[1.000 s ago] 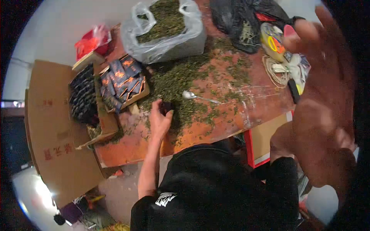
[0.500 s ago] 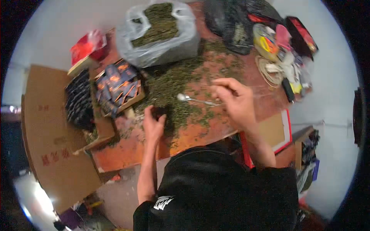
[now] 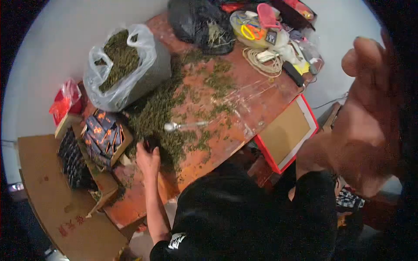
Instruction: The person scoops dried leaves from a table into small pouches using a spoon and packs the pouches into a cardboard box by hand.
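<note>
My left hand (image 3: 149, 160) rests at the near edge of a spread of dried green leaves (image 3: 152, 115), fingers curled round a small dark object (image 3: 151, 144) that is mostly hidden. Close to the camera on the right, my right hand (image 3: 363, 108) is raised, large and blurred, away from the table; its fingers are bent, and whether they hold anything is unclear. A metal spoon (image 3: 172, 126) lies on the leaves, right of and beyond my left hand. Left of that hand, a small open box holds dark packets with orange print (image 3: 102, 137).
Leaves fill a clear plastic bag (image 3: 148, 69) at the back. A cardboard box (image 3: 56, 204) with black items stands left. Black bags (image 3: 191, 21), a coiled cord (image 3: 261, 63) and scissors (image 3: 247, 31) lie toward the far right. A red-edged tray (image 3: 285, 130) sits beside the table.
The view has turned, so the table appears rotated. My right hand was over the table near the spoon half a second ago and is now raised close to the camera. My left hand keeps its place by the leaves.
</note>
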Available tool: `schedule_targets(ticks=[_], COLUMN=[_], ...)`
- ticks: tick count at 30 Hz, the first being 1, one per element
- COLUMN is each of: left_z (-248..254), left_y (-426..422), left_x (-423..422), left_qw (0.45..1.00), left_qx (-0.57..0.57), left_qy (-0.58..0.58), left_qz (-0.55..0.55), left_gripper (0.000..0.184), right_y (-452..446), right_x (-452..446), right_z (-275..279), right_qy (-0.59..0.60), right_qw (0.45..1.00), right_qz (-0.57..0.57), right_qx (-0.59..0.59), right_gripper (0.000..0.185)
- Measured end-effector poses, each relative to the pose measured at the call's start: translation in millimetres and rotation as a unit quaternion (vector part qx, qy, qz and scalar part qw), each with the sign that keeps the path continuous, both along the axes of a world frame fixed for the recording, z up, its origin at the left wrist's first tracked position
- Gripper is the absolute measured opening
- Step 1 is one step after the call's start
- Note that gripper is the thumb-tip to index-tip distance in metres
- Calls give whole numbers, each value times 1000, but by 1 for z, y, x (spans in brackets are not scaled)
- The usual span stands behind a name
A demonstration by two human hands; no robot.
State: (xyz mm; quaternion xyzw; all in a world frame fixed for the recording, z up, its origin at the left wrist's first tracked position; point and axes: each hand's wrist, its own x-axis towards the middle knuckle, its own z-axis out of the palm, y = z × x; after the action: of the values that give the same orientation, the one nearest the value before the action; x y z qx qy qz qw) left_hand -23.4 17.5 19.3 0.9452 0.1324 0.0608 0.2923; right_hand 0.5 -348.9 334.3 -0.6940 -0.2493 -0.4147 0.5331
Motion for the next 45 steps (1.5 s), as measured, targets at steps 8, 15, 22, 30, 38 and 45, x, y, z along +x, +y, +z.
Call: schedule_targets(ticks=[8, 15, 22, 30, 38, 45], left_z=[-21, -14, -23, -20, -18, -24], left_y=[10, 1, 5, -2, -7, -6], left_x=[10, 9, 9, 11, 10, 12], left_qw=[999, 997, 997, 998, 995, 994], left_qx=[-8, 70, 67, 59, 102, 107], left_qy=[29, 19, -11, -2, 17, 1], left_qz=[-16, -19, -23, -15, 6, -1], left_gripper=[56, 57, 55, 54, 58, 57], right_y=[-62, -97, -109, -112, -111, -90], right_x=[-28, -30, -14, 1, 10, 22], right_z=[26, 28, 19, 5, 2, 4], right_qy=[-61, -64, -26, 2, 9, 2], right_qw=[988, 974, 969, 969, 969, 976], right_qz=[-139, -217, -242, -239, -235, -197], right_qx=[-15, -35, -52, -67, -76, -93], right_gripper=[44, 42, 40, 37, 35, 33])
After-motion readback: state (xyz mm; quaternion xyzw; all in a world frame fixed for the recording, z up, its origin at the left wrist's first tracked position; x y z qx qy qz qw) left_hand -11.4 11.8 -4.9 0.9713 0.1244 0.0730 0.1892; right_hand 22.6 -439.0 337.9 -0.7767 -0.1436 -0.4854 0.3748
